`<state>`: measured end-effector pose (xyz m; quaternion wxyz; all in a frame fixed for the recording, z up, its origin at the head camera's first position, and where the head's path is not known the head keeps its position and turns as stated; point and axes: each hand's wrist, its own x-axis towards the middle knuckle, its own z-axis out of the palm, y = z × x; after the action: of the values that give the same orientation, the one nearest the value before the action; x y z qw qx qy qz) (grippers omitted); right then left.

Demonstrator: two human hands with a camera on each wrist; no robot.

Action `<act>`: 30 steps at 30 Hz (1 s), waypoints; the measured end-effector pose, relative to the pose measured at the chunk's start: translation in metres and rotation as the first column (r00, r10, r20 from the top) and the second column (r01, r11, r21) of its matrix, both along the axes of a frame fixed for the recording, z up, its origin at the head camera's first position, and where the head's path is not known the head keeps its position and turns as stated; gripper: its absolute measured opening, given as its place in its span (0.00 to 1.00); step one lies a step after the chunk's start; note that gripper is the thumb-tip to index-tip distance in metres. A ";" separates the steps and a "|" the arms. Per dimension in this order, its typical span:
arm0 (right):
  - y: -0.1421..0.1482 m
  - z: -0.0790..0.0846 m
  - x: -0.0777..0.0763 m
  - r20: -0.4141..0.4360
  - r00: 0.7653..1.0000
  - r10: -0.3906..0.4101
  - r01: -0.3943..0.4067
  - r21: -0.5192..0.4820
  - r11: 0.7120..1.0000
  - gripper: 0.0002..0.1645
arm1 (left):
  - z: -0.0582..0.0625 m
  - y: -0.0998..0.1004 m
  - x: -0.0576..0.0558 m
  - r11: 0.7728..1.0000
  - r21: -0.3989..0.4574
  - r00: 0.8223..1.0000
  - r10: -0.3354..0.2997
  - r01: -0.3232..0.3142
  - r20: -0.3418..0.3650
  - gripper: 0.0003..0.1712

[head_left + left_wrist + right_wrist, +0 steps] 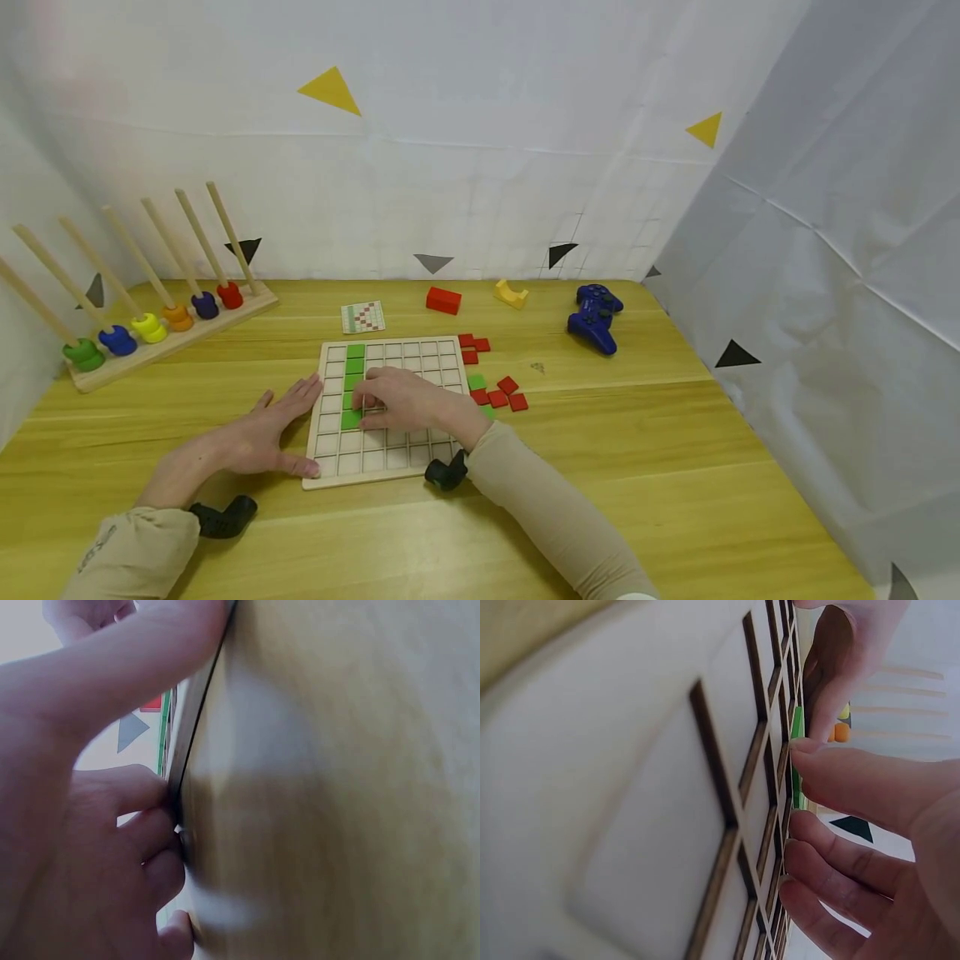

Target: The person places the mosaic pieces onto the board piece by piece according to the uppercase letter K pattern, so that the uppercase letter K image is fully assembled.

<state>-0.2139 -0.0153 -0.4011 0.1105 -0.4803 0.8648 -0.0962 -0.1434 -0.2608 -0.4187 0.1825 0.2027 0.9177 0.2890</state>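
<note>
At the lower left of the frame, the left hand [258, 437] touches the side of a wooden board [375, 477], its thumb spread wide from its fingers. The right hand [408, 398] is over the board, apart from the left one. The green tiles [353, 382] sit in the board, left of its middle, in one long line that runs up the frame. The right hand is nearer, with its tips by the low end of that line; the left hand is off to the left. Loose red tiles [498, 398] lie just past the board's right side. Farther up is a little card [363, 317].

The right wrist view shows what the head view hides: green between the thumb tip and the bent fingers. I can't tell if they pinch a tile. The left wrist view shows fingertips down at the board's edge.
</note>
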 end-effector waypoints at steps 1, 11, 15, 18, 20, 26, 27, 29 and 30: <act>0.000 0.000 0.000 0.000 1.000 0.000 0.000 -0.002 1.000 0.14 | 0.000 0.000 0.000 1.000 0.000 1.000 0.000 0.000 -0.002 0.70; 0.010 0.013 -0.002 0.087 0.996 0.036 -0.031 -0.052 0.998 0.17 | 0.001 0.001 0.001 1.000 0.011 1.000 -0.012 0.012 -0.013 0.69; 0.022 0.029 -0.004 0.120 0.992 0.049 -0.037 -0.101 0.994 0.19 | 0.000 0.000 0.001 1.000 0.017 1.000 -0.007 0.007 -0.011 0.70; 0.035 0.037 -0.007 0.136 0.990 0.038 -0.024 -0.105 0.994 0.20 | 0.000 0.000 0.001 1.000 0.016 1.000 0.002 -0.002 -0.010 0.70; 0.045 0.039 -0.010 0.157 0.987 0.026 -0.008 -0.115 0.993 0.21 | -0.001 0.000 0.001 1.000 0.015 1.000 0.001 0.000 -0.010 0.71; 0.079 0.041 -0.021 0.210 0.978 -0.015 0.050 -0.163 0.985 0.21 | -0.001 0.000 0.001 1.000 0.016 1.000 0.000 0.000 -0.011 0.71; 0.085 0.041 -0.023 0.213 0.977 -0.024 0.060 -0.167 0.984 0.21 | -0.001 0.000 0.001 1.000 0.017 1.000 0.001 -0.001 -0.014 0.71; 0.096 0.041 -0.026 0.214 0.976 -0.044 0.081 -0.171 0.982 0.22 | -0.001 0.000 0.002 1.000 0.018 1.000 0.003 -0.002 -0.016 0.71; 0.102 0.042 -0.028 0.219 0.975 -0.050 0.090 -0.177 0.980 0.22 | -0.001 0.000 0.002 1.000 0.018 1.000 0.003 -0.002 -0.017 0.71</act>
<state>-0.2416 0.0870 -0.3593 0.1537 -0.4446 0.8516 -0.2312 -0.1418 -0.2606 -0.4200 0.1724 0.2057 0.9168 0.2958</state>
